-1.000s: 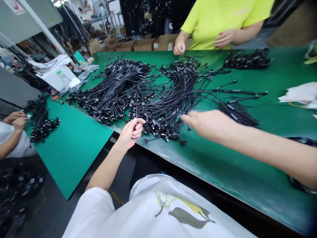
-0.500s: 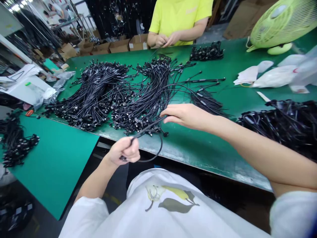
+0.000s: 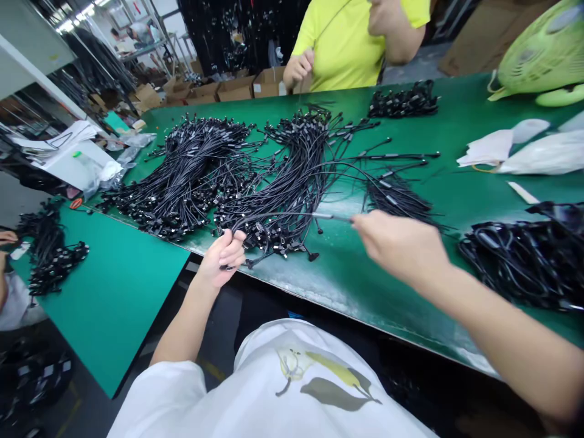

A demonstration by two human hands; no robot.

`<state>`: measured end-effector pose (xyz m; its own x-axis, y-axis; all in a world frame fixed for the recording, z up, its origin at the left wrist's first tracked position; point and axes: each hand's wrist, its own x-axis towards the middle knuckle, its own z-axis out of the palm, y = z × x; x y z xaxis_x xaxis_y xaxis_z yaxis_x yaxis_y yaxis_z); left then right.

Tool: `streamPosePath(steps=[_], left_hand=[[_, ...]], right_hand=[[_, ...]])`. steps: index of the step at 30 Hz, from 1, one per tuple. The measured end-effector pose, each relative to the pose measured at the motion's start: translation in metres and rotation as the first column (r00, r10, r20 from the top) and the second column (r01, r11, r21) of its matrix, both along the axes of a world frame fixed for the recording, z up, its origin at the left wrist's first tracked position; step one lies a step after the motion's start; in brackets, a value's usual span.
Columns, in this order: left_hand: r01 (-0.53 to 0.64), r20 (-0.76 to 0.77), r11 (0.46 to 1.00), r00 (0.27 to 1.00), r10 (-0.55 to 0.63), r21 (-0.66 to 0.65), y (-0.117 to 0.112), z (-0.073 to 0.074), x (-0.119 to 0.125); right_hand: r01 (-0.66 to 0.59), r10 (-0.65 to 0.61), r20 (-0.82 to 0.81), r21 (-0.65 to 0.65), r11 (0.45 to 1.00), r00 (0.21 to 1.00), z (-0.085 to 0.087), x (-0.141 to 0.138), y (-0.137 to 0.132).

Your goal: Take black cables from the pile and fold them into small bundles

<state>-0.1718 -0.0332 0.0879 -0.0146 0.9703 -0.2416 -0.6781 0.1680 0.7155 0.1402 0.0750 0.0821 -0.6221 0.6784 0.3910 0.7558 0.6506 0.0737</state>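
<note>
A black cable (image 3: 283, 214) with a grey sleeve stretches almost level between my two hands, over the table's near edge. My left hand (image 3: 224, 258) is closed round the cable, and a dark end pokes out below its fingers. At the other side my right hand (image 3: 399, 243), a little blurred, pinches the cable's far end. Right behind the stretched cable lies a loose bundle of black cables (image 3: 298, 170), its plugs towards me. Another large bundle of black cables (image 3: 182, 170) rests to its left.
On the green table (image 3: 347, 274) sit a small cable bundle (image 3: 401, 194), coiled cables (image 3: 529, 261) at right, white bags (image 3: 547, 152) and a green fan (image 3: 542, 55). Across it, a person in a yellow shirt (image 3: 347, 48) handles a cable. A side table (image 3: 109, 304) holds more cables.
My right hand has moved right and drawn the cable out straight; its loop is gone. My left hand has shifted slightly left and up. The person opposite has raised one hand, stretching a cable.
</note>
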Motion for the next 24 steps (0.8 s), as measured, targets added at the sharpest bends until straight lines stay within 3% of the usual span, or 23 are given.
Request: streamPosePath(steps=[3, 5, 7, 8, 10, 12, 13, 15, 16, 17, 19, 21, 24], left_hand=[[0.077, 0.014, 0.996, 0.997, -0.076, -0.037, -0.015, 0.002, -0.016], [0.035, -0.003, 0.999, 0.999, -0.035, 0.017, -0.02, 0.004, -0.02], [-0.013, -0.086, 0.997, 0.996, 0.019, 0.073, -0.018, 0.004, -0.013], [-0.027, -0.168, 0.995, 0.985, 0.043, 0.098, -0.015, 0.003, -0.005], [0.002, -0.39, 0.989, 0.919, 0.055, 0.145, -0.007, -0.003, 0.016], [0.14, -0.614, 0.972, 0.79, 0.006, 0.189, -0.002, -0.011, 0.038], [0.234, -0.697, 0.953, 0.716, -0.036, 0.192, -0.001, -0.015, 0.048], [0.401, -0.777, 0.904, 0.613, -0.145, 0.147, -0.003, -0.022, 0.062], [0.442, -0.772, 0.888, 0.607, -0.191, 0.127, -0.005, -0.025, 0.066], [0.456, -0.734, 0.882, 0.639, -0.23, 0.121, -0.007, -0.027, 0.068], [0.44, -0.575, 0.886, 0.766, -0.288, 0.144, -0.007, -0.029, 0.071], [0.403, -0.366, 0.9, 0.873, -0.324, 0.166, -0.004, -0.03, 0.074], [0.329, -0.223, 0.937, 0.928, -0.299, 0.115, 0.003, -0.037, 0.081]], right_hand=[[0.101, -0.101, -0.031, -0.006, 0.995, 0.994, 0.005, 0.017, 0.023], [0.017, -0.018, -0.02, -0.039, 0.999, 1.0, 0.0, 0.019, 0.025], [-0.14, 0.143, 0.019, -0.105, 0.985, 0.99, -0.006, 0.01, 0.012], [-0.236, 0.246, 0.043, -0.158, 0.959, 0.968, -0.008, 0.002, 0.001], [-0.43, 0.466, 0.059, -0.299, 0.852, 0.883, -0.005, -0.015, -0.023], [-0.56, 0.607, -0.015, -0.402, 0.724, 0.795, 0.003, -0.03, -0.039], [-0.591, 0.622, -0.08, -0.424, 0.686, 0.779, 0.008, -0.036, -0.042], [-0.599, 0.543, -0.259, -0.428, 0.677, 0.799, 0.013, -0.044, -0.038], [-0.588, 0.454, -0.38, -0.427, 0.687, 0.806, 0.013, -0.047, -0.032], [-0.583, 0.341, -0.518, -0.43, 0.689, 0.784, 0.01, -0.05, -0.026], [-0.614, 0.093, -0.757, -0.446, 0.651, 0.647, -0.004, -0.056, -0.018], [-0.673, -0.123, -0.844, -0.495, 0.549, 0.521, -0.024, -0.065, -0.019], [-0.739, -0.425, -0.816, -0.554, 0.383, 0.391, -0.046, -0.077, -0.034]])
